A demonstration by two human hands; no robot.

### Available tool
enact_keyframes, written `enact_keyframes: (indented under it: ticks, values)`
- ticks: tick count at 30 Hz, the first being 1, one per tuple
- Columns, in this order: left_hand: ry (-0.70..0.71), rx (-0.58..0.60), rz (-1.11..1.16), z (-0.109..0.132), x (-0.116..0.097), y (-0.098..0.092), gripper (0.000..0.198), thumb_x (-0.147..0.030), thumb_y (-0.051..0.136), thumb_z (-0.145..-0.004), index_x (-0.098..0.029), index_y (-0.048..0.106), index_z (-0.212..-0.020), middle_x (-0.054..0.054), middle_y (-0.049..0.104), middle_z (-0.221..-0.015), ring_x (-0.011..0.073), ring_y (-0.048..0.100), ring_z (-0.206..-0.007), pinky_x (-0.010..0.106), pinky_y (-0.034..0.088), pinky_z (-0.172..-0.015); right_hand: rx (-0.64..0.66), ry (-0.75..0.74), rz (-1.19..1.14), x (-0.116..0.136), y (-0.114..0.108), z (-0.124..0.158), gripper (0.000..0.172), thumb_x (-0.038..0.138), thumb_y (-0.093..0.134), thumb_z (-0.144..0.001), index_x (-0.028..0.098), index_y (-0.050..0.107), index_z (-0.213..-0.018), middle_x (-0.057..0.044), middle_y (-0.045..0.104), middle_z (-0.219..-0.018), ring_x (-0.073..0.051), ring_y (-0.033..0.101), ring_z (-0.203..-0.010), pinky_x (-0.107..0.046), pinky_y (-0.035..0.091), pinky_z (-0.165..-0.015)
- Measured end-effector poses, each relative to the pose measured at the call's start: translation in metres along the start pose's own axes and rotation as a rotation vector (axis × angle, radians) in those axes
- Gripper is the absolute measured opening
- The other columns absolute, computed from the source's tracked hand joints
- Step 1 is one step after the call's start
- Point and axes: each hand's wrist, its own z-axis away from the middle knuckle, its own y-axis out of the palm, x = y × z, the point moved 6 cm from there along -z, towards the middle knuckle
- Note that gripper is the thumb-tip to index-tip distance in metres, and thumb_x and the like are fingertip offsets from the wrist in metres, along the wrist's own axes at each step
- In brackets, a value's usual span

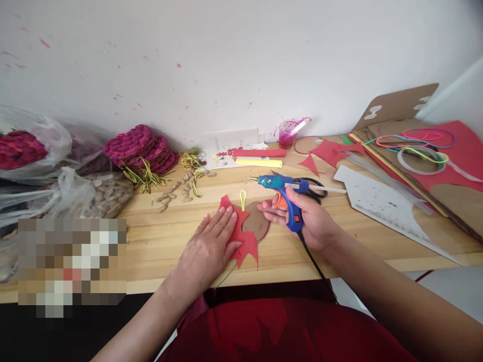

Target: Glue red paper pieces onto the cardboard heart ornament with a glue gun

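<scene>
My left hand (pixel 215 236) lies flat, fingers stretched out, on a red paper cutout (pixel 247 244) with jagged edges. Under part of the cutout is a round cardboard disc (pixel 257 221), its right side showing. A yellow cord loop (pixel 243 198) sticks up at the disc's top edge. In my right hand (pixel 317 221) is a blue glue gun (pixel 292 201) with an orange trigger, its nozzle pointing left above the table. A white glue stick (pixel 324 189) juts from its back. The palm faces up around the handle, and the fingers are partly hidden behind it.
Purple-red braided discs (pixel 138 146) are stacked at the back left, near loose peanuts (pixel 166 198) and plastic bags (pixel 71 191). A cup of pink liquid (pixel 287 134) stands by the wall. Red scraps (pixel 328 152), white board (pixel 381 208) and coloured cords (pixel 415 138) lie right. The glue gun's cord (pixel 315 261) hangs over the front edge.
</scene>
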Motion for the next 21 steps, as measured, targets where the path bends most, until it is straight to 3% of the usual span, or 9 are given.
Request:
enact_keyframes:
  ticks: [4,9,14,18,21]
  values:
    - [-0.022,-0.008,0.016,-0.001,0.008,0.001,0.065,-0.045,0.041,-0.103,-0.010,0.033,-0.157,0.018,0.038,-0.160,0.0312,0.036,-0.149,0.055,0.036,-0.119,-0.011,0.007,-0.012,-0.001,0.000,-0.001,0.035,0.050,0.056,-0.097,0.020,0.073,-0.092,-0.008,0.079,-0.093,-0.024,0.075,-0.102,-0.043,0.051,-0.103]
    - [0.011,-0.020,0.078,-0.001,0.017,0.001,0.068,-0.052,0.046,-0.100,-0.015,0.035,-0.156,0.016,0.043,-0.158,0.0297,0.042,-0.147,0.054,0.034,-0.120,0.003,0.008,-0.047,0.000,0.003,0.001,0.038,0.049,0.057,-0.097,0.018,0.072,-0.081,-0.008,0.078,-0.086,-0.023,0.076,-0.100,-0.041,0.051,-0.103]
    - [0.006,-0.043,0.073,-0.001,0.022,0.006,0.064,-0.049,0.045,-0.101,-0.020,0.034,-0.157,0.014,0.036,-0.162,0.0322,0.032,-0.151,0.065,0.025,-0.120,-0.001,0.010,-0.072,-0.001,0.002,0.000,0.038,0.047,0.058,-0.098,0.017,0.071,-0.080,-0.008,0.077,-0.085,-0.023,0.076,-0.099,-0.040,0.051,-0.104]
    - [-0.043,0.030,0.097,-0.005,0.023,0.007,0.061,-0.048,0.046,-0.100,-0.020,0.040,-0.154,0.015,0.040,-0.160,0.0334,0.034,-0.150,0.070,0.015,-0.120,0.008,0.003,-0.067,0.001,0.003,0.000,0.040,0.045,0.053,-0.101,0.017,0.071,-0.078,-0.008,0.077,-0.082,-0.022,0.075,-0.102,-0.040,0.050,-0.105]
    - [-0.088,0.100,0.121,-0.008,0.023,0.005,0.064,-0.051,0.046,-0.099,-0.020,0.038,-0.155,0.014,0.037,-0.162,0.0368,0.028,-0.152,0.074,0.014,-0.118,-0.010,0.020,-0.076,0.000,0.002,0.000,0.042,0.044,0.049,-0.102,0.018,0.071,-0.079,-0.007,0.077,-0.080,-0.022,0.075,-0.100,-0.042,0.050,-0.106]
